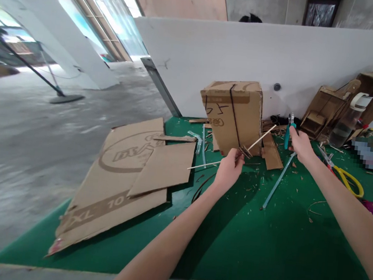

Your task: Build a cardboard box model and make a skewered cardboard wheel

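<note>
Near the middle, my left hand (pixel 230 169) pinches a small stack of cardboard pieces (pixel 245 152) with a thin wooden stick (pixel 262 138) running through it. The stick's other end points left over a flat cardboard sheet (pixel 167 166). My right hand (pixel 300 144) is closed around pliers with teal handles (pixel 287 134), their metal jaws pointing up. Behind my left hand stands an upright cardboard box (pixel 233 116) with a dark cord over it. A translucent bluish strip (pixel 278 182) lies on the table below the pliers.
Large printed cardboard (pixel 117 173) covers the left of the green table (pixel 261 253). Yellow-handled scissors (pixel 347 181), a clear bottle (pixel 348 122), a phone (pixel 368 154) and cardboard constructions (pixel 324 109) are at the right. A white partition (pixel 187 65) stands behind.
</note>
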A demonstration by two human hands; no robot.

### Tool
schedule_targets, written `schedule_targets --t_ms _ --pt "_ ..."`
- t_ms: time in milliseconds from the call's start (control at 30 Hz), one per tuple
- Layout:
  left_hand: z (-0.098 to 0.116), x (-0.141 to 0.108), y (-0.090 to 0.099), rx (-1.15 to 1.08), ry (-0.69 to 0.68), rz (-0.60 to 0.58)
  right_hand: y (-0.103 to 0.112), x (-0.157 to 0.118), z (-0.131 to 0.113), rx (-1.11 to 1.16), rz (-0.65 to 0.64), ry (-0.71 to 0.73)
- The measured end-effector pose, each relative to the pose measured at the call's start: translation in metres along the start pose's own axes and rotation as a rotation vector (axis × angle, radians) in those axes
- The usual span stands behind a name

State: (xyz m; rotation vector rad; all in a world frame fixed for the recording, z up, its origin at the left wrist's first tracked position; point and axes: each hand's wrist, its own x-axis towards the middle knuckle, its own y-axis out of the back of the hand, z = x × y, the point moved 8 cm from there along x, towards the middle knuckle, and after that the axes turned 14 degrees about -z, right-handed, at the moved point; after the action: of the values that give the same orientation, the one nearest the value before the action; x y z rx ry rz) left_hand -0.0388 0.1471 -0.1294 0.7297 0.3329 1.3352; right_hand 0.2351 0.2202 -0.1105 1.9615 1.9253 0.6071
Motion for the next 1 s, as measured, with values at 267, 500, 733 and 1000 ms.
schedule_targets --t_ms 267,500,733,1000 --pt "0.012 0.007 0.025 0.03 -0.085 0.099 -0.014 -0.087 -0.024 -0.133 -0.166 0.116" --pt "0.025 0.003 0.021 0.073 -0.137 0.065 -0.043 -0.098 -0.055 -0.208 -0.262 0.24" --pt "0.026 0.0 0.03 0.071 -0.167 0.099 -0.054 -0.095 -0.032 -0.036 -0.297 0.12" --pt "0.032 -0.001 0.027 0.154 -0.179 0.065 -0.058 -0.093 -0.03 0.011 -0.365 0.061"
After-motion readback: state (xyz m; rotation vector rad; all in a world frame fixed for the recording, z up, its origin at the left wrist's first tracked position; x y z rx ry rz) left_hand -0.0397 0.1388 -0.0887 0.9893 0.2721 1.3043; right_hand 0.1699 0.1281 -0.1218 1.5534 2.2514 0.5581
